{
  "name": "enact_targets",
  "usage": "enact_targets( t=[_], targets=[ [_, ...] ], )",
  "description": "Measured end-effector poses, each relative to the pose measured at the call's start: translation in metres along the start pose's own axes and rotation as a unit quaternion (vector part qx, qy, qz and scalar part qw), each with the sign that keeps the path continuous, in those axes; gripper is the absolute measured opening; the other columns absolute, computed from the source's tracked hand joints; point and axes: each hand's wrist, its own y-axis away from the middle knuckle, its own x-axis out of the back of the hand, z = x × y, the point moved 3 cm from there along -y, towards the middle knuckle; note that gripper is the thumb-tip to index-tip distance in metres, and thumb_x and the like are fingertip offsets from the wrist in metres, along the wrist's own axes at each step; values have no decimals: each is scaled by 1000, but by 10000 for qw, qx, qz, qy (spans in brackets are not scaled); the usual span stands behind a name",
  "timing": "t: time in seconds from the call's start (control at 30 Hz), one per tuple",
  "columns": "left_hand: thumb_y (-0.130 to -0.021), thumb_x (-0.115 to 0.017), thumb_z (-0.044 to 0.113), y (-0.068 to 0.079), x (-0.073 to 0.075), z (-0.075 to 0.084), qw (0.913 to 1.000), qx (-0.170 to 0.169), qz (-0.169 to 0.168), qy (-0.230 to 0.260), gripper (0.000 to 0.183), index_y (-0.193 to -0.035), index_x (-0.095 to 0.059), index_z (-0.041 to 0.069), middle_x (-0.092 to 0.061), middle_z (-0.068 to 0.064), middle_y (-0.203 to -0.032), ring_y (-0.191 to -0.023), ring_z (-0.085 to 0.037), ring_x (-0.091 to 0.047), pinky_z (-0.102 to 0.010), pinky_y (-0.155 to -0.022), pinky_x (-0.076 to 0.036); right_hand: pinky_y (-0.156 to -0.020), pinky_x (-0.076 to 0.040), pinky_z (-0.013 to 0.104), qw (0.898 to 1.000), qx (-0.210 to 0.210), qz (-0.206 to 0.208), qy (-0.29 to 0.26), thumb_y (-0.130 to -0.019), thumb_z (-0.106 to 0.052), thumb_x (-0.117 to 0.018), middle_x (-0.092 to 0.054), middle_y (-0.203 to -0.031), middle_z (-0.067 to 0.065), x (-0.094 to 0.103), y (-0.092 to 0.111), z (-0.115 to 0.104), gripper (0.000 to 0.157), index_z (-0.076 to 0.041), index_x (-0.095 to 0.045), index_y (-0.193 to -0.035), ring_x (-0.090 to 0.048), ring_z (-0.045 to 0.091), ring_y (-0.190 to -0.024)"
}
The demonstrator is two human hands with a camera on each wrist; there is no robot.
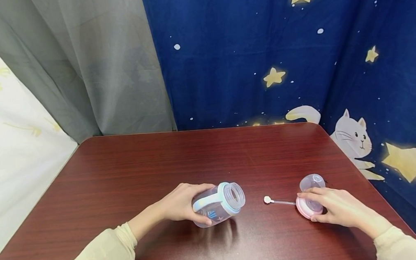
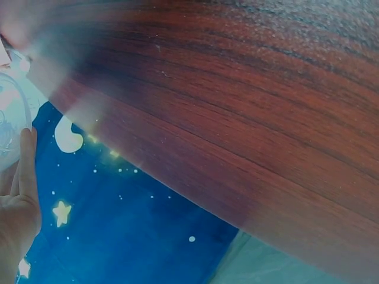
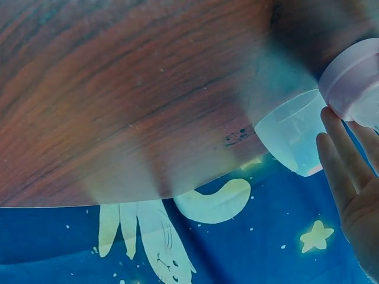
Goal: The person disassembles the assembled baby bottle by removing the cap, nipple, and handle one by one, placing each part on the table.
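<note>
My left hand (image 1: 179, 204) grips a clear baby bottle (image 1: 221, 218) with a light blue collar and handle. Tilted over the table, the bottle points its uncapped mouth to the right. At the left edge of the left wrist view, only part of the bottle (image 2: 10, 127) shows against the fingers. On the right, my right hand (image 1: 339, 207) holds a pink bottle lid (image 1: 303, 209) between thumb and fingers. A thin straw (image 1: 284, 202) with a white weighted end (image 1: 267, 200) extends from it to the left. Just beyond the fingers is a clear dome cover (image 1: 312, 181), open-ended in the right wrist view.
Both hands work above a dark red wood-grain table (image 1: 159, 163) with rounded far corners. Behind it hang a grey curtain (image 1: 121, 71) and a blue curtain (image 1: 226, 83) printed with stars and a white cat. A pale patterned cloth (image 1: 6, 164) hangs at the left.
</note>
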Motion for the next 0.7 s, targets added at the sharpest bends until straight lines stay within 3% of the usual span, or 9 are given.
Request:
enact_targets(
  t=[0.27,0.7],
  targets=[
    [-61,-68,59,0,0,1,10000,31,8,-15,74,-119,-51,16,-59,11,-91,-74,0,-53,-18,-63,-42,-59,-45,35,9999,58,-148,28,-62,-38,-75,-57,-102,-2,-1,-3,-2,62,-16,-55,-117,-56,17,-86],
    [-61,-68,59,0,1,1,10000,25,40,-5,74,-119,-51,16,-59,11,-91,-74,0,-53,-18,-63,-42,-66,-45,39,9980,-402,-476,-105,-62,-38,-75,-56,-109,0,-2,-4,-1,67,-14,-52,-120,-55,19,-92]
  ],
)
